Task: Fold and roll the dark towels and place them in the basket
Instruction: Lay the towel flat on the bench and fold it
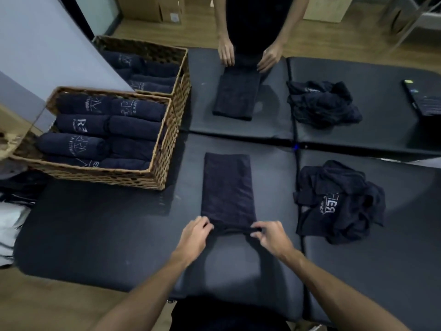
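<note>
A dark towel (228, 187), folded into a long narrow strip, lies flat on the black padded table (95, 235), its length running from near to far. Its near edge is pinched at both corners: the left hand (194, 235) and the right hand (270, 235) are each curled, fingertips closed on the first small turn of cloth. The roll is judged to be only just begun.

The near wicker basket (164, 161) stands to the far left and is already packed with rolled towels; little free space is seen. A second basket (183, 68) sits beyond it. A crumpled pile of towels (338, 201) waits at the right.

Risks noted:
- A slanted roll is likely if one hand is advanced ahead of the other.
- A loose core may result if the first turn is not kept tight, and the roll could spring open once released.
- The folded layers may slide apart on the smooth table.
- Neighbouring rolls may be disturbed when the new one is pressed into the crowded basket.
</note>
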